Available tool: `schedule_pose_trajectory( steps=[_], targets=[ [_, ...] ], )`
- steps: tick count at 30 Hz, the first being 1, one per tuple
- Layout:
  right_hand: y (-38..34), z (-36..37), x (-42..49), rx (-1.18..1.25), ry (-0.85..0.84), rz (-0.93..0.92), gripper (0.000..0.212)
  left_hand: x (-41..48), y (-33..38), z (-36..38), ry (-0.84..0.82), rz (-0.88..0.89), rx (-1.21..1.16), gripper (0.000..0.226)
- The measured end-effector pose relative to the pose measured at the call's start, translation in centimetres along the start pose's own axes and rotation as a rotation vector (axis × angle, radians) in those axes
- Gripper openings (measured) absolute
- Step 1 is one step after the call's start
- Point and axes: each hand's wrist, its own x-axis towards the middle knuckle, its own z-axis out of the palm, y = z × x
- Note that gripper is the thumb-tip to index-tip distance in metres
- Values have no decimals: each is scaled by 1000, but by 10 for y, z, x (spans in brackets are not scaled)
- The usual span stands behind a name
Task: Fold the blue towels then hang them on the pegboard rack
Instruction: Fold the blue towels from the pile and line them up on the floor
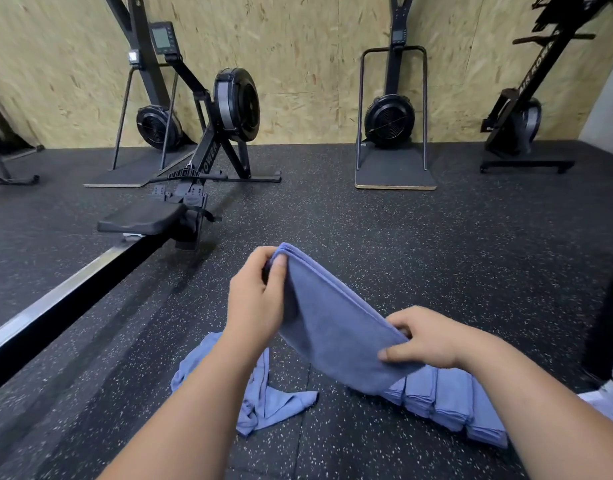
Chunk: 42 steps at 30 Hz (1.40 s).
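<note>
Left grip (256, 299): closed on the upper corner of the held towel (332, 327), the thumb pressed over its stacked layers. Right grip (433, 339): closed on the lower corner, the thumb laid across the face and the fingers hidden behind. The held towel is blue and already folded into several layers. It is stretched aslant between both grips, in the air above the floor (402, 254). Under the right grip a row of folded towels (450, 400) is laid on the floor, each touching the next. Under the left forearm one loose towel (267, 403) lies crumpled on the floor, apart from that row. A rowing machine (208, 133) is set towards the floor's far edge by the wall. No pegboard rack is seen. Folding of the held towel is judged to be the step in hand. The layered edges should be aligned at both corners before the next fold is made. Tension should be shared evenly so that no layer slips. The corners should be brought together squarely, and the piece set flush beside the folded row.
</note>
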Motion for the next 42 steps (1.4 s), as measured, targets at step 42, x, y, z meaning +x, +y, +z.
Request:
schedule_pose_trajectory(
  steps=[42],
  targets=[
    [6, -41, -7, 505, 611, 28, 49, 13, -45, -5, -355, -289, -87, 54]
  ],
)
